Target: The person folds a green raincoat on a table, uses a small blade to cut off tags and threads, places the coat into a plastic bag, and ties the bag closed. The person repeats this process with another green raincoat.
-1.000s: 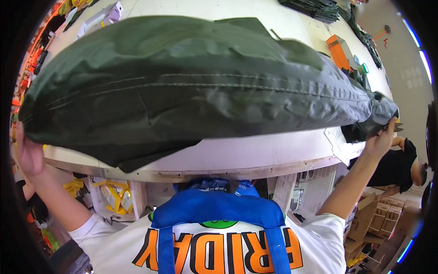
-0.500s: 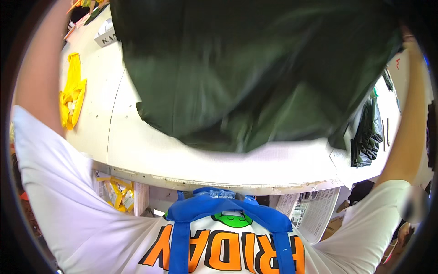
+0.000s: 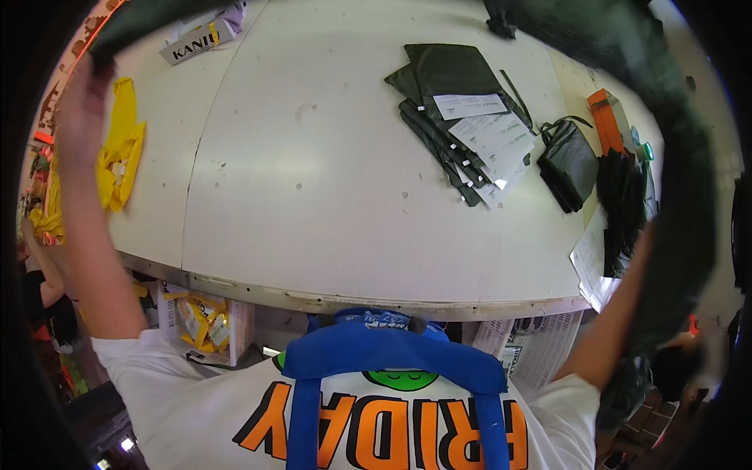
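High at the left, my left hand [image 3: 88, 106] is raised, its fingers closed on the edge of a large dark green cloth [image 3: 681, 157] with a smooth, coated look. The cloth arcs along the top and hangs down the right side, over my raised right forearm [image 3: 615, 305]. My right hand is hidden behind it, so its fingers do not show. Below the cloth, on the white table [image 3: 313, 227], lies a fanned stack of flat dark green pouches [image 3: 454, 66] with printed paper slips [image 3: 493, 145] on top. Another dark pouch with a cord [image 3: 569, 164] is to their right.
A yellow garment [image 3: 117, 149] lies at the table's left, with a grey-white box [image 3: 197, 43] farther back. At right are an orange box [image 3: 609, 121], dark bundled fabric [image 3: 620, 196] and papers [image 3: 591, 258]. White baskets [image 3: 240, 329] stand beneath the front edge. Another person [image 3: 47, 274] is at far left.
The cloth has swung up and to the right, off the middle of the table, uncovering the pouches and slips. My left arm has moved inward; my right arm is now partly covered.
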The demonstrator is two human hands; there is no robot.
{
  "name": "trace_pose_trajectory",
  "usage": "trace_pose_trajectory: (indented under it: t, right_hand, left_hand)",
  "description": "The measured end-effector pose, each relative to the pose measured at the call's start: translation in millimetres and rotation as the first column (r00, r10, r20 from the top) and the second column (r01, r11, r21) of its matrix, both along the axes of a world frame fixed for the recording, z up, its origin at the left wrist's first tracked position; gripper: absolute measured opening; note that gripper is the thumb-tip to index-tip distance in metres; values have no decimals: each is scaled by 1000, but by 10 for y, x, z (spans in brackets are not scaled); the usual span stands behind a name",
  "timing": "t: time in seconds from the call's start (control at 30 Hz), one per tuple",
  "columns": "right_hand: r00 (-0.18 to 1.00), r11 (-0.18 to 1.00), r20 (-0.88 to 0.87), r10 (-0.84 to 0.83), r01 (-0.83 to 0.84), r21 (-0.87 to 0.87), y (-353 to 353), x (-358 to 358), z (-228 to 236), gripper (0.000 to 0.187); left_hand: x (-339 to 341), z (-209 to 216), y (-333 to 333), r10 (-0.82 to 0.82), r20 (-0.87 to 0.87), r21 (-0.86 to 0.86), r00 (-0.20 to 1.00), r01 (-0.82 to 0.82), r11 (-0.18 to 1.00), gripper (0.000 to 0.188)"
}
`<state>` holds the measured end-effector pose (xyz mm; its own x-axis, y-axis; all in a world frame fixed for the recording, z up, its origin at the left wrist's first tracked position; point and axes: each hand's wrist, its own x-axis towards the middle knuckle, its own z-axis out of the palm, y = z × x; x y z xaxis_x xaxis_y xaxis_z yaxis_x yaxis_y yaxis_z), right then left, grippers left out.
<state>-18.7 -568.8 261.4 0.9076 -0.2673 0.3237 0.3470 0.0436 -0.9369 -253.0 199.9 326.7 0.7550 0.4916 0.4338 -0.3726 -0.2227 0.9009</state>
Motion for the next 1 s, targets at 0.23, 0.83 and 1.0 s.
trace_pose_trajectory:
  t: [0.23, 0.83, 1.0]
  right_hand:
    - [829, 993, -547, -118, 87, -83, 163, -1191, -2247, 31]
    - [444, 667, -736, -512, -335, -666, -459, -3376, -2905, 28]
    - [923, 235, -378, 75, -384, -893, 1256, -2674, -1761, 28]
  left_hand:
    - [-457, -2675, -388, 114, -568, -154, 815, -241, 958, 22]
    - [-62, -3484, -3982, -285, -753, 538, 593, 805, 252, 81]
    - [-103, -3598, -4066, -225, -767, 573, 600, 800, 180, 79]
